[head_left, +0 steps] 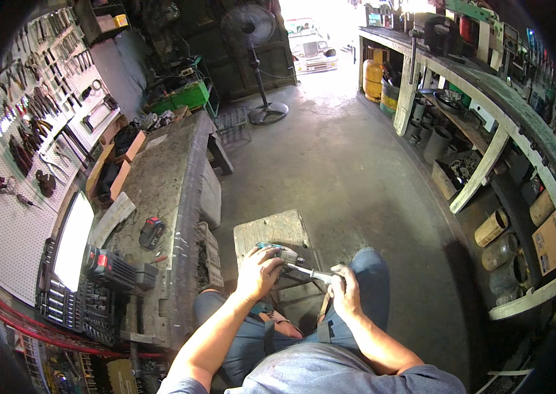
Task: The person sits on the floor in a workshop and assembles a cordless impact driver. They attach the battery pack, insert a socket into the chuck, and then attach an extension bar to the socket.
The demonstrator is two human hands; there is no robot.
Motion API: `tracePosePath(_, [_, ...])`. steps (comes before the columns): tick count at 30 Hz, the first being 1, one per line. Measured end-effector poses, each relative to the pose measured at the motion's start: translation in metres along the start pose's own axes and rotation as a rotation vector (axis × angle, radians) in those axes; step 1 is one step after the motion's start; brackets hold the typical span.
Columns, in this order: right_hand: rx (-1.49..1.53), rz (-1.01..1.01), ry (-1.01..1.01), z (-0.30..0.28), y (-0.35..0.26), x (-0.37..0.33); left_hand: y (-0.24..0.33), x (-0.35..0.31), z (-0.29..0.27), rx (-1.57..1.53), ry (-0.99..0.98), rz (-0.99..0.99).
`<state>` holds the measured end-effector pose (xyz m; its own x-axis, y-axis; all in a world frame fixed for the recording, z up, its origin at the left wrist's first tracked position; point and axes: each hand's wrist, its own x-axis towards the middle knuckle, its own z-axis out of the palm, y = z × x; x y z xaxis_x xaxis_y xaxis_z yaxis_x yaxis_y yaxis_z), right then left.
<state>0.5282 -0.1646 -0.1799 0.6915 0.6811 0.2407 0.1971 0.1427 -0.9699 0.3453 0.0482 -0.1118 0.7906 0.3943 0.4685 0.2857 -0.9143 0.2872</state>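
Note:
My left hand [258,272] is closed around a small teal-and-dark tool part [288,255], whose exact kind I cannot make out. It is held over the near edge of a worn wooden stool [268,230] in front of my knees. My right hand [345,290] grips a screwdriver [321,275] with a pale handle. Its thin shaft points left, and the tip meets or lies close to the part beside my left fingers; the exact contact is hidden.
To my left runs a workbench [166,171] with a red-and-black battery pack [152,232], a charger-like device [110,268] and an open socket set [71,305]. Tools hang on a pegboard [12,236]. A pedestal fan [258,79] stands ahead; a shelved bench [501,98] lines the right.

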Motion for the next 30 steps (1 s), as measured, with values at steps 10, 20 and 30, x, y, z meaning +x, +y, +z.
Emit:
tracePosePath(10, [0.190,0.079,-0.084,-0.003,-0.002,-0.008,-0.001,0.001,0.001,0.009,0.046,0.048])
tracePosePath(20, [0.247,-0.007,0.077,0.010,-0.020,0.001,0.000,0.000,0.001,0.041,0.006,0.017])
tracePosePath(30, [0.218,0.229,-0.064,-0.001,-0.014,-0.002,0.000,-0.003,0.000,0.044,0.047,0.074])
